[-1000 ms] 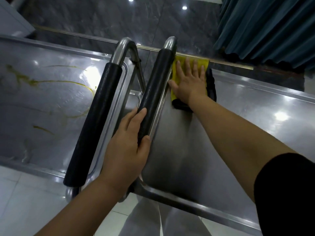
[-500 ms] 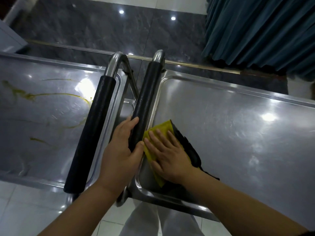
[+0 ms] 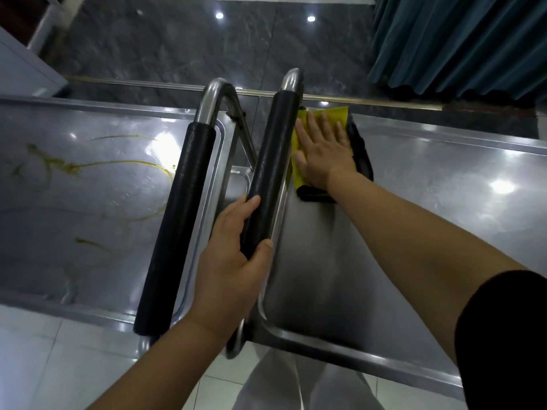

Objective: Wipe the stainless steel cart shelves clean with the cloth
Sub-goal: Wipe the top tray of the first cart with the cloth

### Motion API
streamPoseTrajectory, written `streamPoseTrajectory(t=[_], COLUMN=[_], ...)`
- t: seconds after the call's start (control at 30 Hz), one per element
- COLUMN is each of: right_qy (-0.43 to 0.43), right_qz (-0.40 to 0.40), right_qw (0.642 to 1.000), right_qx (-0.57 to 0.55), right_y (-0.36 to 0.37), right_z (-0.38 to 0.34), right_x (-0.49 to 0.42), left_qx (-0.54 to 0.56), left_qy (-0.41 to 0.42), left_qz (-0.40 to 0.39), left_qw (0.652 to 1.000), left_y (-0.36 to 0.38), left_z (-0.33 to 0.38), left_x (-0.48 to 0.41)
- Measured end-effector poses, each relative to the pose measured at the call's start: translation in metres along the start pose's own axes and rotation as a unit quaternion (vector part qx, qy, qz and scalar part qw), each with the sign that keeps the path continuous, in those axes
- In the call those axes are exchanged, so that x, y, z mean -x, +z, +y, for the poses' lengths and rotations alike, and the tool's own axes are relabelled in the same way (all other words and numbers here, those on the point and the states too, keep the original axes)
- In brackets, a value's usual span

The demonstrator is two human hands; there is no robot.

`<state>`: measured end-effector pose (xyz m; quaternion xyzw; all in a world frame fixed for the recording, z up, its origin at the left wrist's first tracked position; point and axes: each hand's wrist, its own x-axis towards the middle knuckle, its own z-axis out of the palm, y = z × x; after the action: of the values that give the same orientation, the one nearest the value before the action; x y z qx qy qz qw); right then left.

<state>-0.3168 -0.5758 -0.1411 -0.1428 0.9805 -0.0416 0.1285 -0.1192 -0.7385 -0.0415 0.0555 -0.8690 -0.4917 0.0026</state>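
Two stainless steel carts stand side by side below me. My right hand (image 3: 322,152) lies flat, fingers straight, on a yellow and black cloth (image 3: 340,113) at the far left corner of the right cart's top shelf (image 3: 414,220). My left hand (image 3: 233,261) grips the black padded handle (image 3: 272,167) of that right cart, thumb on its right side. The left cart's shelf (image 3: 88,232) carries yellowish streaks (image 3: 142,164), and its own black handle (image 3: 177,220) runs alongside.
A dark teal curtain (image 3: 461,39) hangs at the back right. Dark marble floor (image 3: 207,45) lies beyond the carts, and a brass strip (image 3: 370,100) crosses it. White tiles (image 3: 44,365) are beneath me. A grey cabinet corner (image 3: 20,69) sits at far left.
My right hand slid the cloth from the near left corner of the right shelf back up to the far left corner. My left hand stayed on the handle.
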Motion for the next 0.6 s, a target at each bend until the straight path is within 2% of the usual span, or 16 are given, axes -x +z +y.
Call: streamPoseTrajectory(t=[0.4,0.6], right_qy=[-0.004,-0.078], right_qz=[0.051,0.038], right_qw=[0.997,0.994], right_qx=[-0.066,-0.067], right_y=[0.066,0.085], right_z=[-0.104,-0.141], right_x=[0.191,0.250], left_qx=[0.021,0.009], left_qy=[0.014,0.006], left_qz=[-0.004,-0.009], left_qw=[1.000,1.000], left_y=[-0.003,-0.004], left_z=[-0.001,0.002], left_x=[0.004,0.006])
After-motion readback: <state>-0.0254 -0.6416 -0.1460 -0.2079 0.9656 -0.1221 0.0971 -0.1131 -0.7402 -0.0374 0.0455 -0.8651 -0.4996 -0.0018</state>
